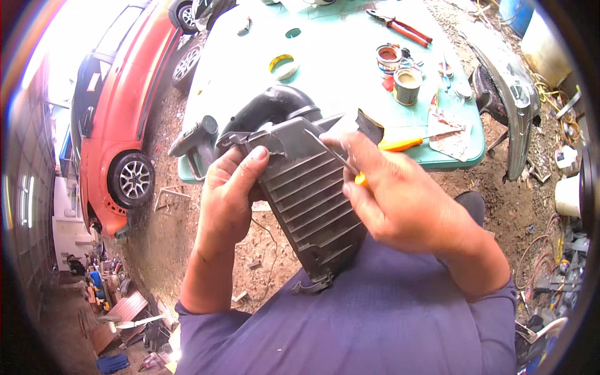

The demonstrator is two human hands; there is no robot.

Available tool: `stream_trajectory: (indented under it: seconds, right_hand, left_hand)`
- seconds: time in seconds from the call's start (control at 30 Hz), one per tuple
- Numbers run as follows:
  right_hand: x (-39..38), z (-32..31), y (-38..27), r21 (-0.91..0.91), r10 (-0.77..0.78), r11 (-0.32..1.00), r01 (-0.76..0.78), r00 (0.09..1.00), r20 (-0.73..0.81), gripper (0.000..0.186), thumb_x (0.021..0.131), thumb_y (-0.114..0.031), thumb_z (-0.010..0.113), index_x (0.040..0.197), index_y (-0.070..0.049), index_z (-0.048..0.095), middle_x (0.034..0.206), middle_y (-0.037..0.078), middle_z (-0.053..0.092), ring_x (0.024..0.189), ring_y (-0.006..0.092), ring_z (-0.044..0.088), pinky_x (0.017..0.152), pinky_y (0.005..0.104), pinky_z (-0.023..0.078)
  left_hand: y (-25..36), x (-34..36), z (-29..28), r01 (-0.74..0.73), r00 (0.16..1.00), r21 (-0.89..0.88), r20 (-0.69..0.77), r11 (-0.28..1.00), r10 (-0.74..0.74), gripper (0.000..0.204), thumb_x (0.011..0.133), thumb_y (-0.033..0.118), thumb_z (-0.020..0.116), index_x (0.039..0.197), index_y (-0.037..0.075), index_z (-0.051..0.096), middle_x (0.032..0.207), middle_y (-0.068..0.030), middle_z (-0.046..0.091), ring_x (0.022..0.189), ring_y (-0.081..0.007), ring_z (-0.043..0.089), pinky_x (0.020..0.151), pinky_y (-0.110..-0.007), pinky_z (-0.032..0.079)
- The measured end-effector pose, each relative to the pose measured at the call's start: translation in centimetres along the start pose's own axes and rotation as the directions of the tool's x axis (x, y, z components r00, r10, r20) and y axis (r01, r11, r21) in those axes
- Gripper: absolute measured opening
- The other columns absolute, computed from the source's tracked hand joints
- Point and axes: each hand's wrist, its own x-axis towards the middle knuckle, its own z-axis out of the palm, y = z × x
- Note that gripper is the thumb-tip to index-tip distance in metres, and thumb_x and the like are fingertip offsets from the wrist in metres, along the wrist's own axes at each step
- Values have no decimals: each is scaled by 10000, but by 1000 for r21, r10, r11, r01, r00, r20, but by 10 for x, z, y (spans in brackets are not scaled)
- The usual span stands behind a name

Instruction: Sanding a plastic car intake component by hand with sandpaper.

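Observation:
My left hand (231,194) grips the upper left edge of a dark grey ribbed plastic housing (306,212), tilted over my lap, with a broken-looking upper corner. My right hand (403,206) is closed on a tool with a yellow handle (360,179) and thin metal shaft (331,153), held over the housing's upper right edge. A curved black plastic duct (262,106) lies behind the housing. A grey tool (190,137) sits at the table's left edge. Another yellow-handled screwdriver (400,144) lies right of my right hand.
A pale green table (219,69) holds cans (406,87), red-handled pliers (400,28) and a tape roll (283,65). A red car (115,106) stands left. A dark car part (506,94) leans at the right. Assorted scrap (122,312) lies lower left; hoses and buckets (565,200) line the right.

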Motion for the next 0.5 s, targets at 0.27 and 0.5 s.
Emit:
stream_trajectory:
  seconds: [0.27, 0.5]
  right_hand:
    - [-9, 0, 2, -55, 4, 998, -1, 999, 52, 588, 1041, -24, 678, 1617, -29, 563, 1456, 281, 726, 1261, 442, 750, 1086, 482, 596]
    - [31, 15, -3, -166, -162, 976, 141, 979, -123, 308, 1028, -113, 672, 1301, 29, 657, 1133, 262, 757, 1062, 465, 770, 901, 545, 632]
  left_hand:
    - [1, -7, 15, -103, 994, 66, -19, 992, 104, 364, 1171, 198, 658, 1412, -71, 699, 1232, -123, 811, 1088, -164, 780, 988, -317, 616]
    - [1, 1, 18, -120, 992, 111, 40, 986, 116, 331, 1171, 200, 672, 1385, -48, 719, 1197, -90, 812, 1057, -141, 772, 949, -310, 620]
